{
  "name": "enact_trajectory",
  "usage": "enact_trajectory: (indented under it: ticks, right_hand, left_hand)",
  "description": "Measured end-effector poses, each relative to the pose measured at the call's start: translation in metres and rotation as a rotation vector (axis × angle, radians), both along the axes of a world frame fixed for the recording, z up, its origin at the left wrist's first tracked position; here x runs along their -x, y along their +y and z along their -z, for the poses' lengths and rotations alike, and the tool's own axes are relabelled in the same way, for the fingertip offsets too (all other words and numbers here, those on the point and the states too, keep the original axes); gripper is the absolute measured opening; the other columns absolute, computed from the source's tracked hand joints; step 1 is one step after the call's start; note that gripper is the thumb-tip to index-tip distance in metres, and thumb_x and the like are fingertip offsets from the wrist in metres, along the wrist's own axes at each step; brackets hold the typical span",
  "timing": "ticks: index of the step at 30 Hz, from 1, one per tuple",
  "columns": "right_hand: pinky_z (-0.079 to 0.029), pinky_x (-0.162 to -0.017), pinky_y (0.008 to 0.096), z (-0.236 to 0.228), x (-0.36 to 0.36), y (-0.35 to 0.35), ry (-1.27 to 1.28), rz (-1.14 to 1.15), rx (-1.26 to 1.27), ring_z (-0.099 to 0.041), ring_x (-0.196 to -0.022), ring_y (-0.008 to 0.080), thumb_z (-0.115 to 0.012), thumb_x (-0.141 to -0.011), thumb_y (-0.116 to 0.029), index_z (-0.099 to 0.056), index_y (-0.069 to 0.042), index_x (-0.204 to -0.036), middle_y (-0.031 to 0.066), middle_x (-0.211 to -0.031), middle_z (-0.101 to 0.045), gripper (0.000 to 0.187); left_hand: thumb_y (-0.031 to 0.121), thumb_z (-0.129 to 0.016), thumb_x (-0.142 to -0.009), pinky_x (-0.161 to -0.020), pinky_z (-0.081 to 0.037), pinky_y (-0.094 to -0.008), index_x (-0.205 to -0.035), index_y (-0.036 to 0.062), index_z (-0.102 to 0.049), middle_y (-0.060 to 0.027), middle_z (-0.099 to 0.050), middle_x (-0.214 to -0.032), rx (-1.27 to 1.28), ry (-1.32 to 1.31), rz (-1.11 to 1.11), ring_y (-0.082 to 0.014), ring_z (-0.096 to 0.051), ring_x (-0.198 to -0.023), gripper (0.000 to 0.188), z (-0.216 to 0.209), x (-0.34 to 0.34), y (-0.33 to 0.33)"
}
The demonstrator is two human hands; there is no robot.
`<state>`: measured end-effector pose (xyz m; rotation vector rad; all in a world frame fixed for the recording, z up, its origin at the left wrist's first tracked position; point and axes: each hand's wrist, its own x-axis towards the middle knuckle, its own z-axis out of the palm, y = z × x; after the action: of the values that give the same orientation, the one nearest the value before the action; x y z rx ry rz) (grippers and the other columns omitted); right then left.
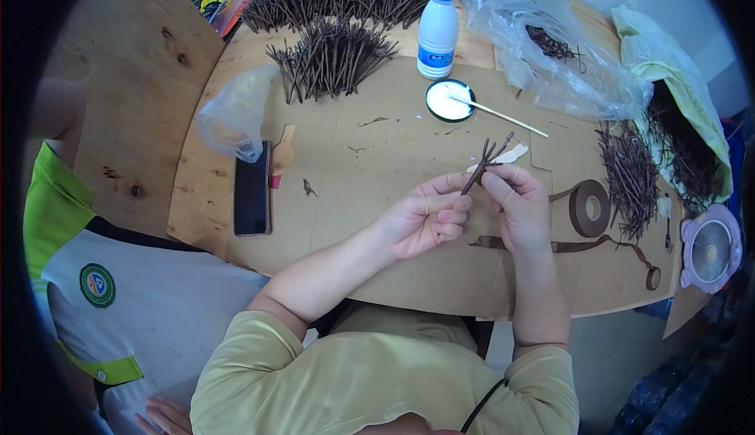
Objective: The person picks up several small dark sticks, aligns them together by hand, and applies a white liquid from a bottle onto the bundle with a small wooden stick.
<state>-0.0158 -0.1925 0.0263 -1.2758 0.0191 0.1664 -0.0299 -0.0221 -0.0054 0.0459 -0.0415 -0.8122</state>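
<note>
My left hand (pixel 429 219) and my right hand (pixel 517 203) meet over the cardboard-covered table (pixel 377 223). Between their fingertips they pinch a small bunch of thin dark brown twigs (pixel 484 161), which fans out upward. A roll of brown tape (pixel 590 208) lies just right of my right hand, and a loose strip of that tape (pixel 582 245) trails across the board. A round lid of white glue (pixel 449 100) with a thin wooden stick (pixel 503 115) resting in it sits beyond the hands.
Piles of dark twigs (pixel 334 57) lie at the far side, and more twigs (pixel 629 177) at the right. A white bottle (pixel 437 32), clear plastic bags (pixel 550 49), a black phone (pixel 252 189) and a pink round thing (pixel 712 248) surround the work. Another person's sleeve (pixel 86 278) is at the left.
</note>
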Motion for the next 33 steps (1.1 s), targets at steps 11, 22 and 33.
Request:
enact_trajectory:
  ticks: [11, 22, 33]
  right_hand:
    - [-0.041, -0.059, 0.0170, 0.003, 0.001, 0.005, -0.006, 0.056, -0.048, -0.051, -0.068, 0.0035, -0.059, -0.080, -0.001, -0.059, 0.001, -0.090, 0.0027, -0.080, -0.061, 0.009]
    - [-0.038, -0.057, 0.0178, 0.007, -0.002, -0.006, 0.010, -0.156, -0.192, -0.049, -0.064, 0.0049, -0.059, -0.080, -0.002, -0.059, -0.001, -0.090, 0.0040, -0.082, -0.061, 0.011]
    - [-0.044, -0.068, 0.0198, -0.002, 0.002, 0.001, -0.026, -0.038, 0.049, -0.056, -0.073, 0.0082, -0.060, -0.081, -0.003, -0.058, 0.000, -0.088, 0.0037, -0.081, -0.061, 0.008]
  left_hand:
    - [0.005, -0.047, -0.088, -0.053, -0.037, -0.0183, -0.115, 0.0071, -0.047, -0.0060, -0.053, -0.083, -0.215, -0.076, -0.122, -0.0073, -0.043, -0.062, 0.027, 0.001, 0.006, -0.007]
    - [0.004, -0.046, -0.088, -0.053, -0.037, -0.0192, -0.118, 0.0027, -0.045, -0.0057, -0.050, -0.084, 0.052, -0.129, 0.079, -0.0077, -0.043, -0.063, 0.029, 0.007, 0.000, -0.001]
    - [0.005, -0.055, -0.086, -0.062, -0.045, -0.0188, -0.112, 0.0015, -0.054, -0.0032, -0.061, -0.090, -0.875, -0.515, -0.565, -0.0052, -0.054, -0.071, 0.026, -0.002, 0.009, -0.016]
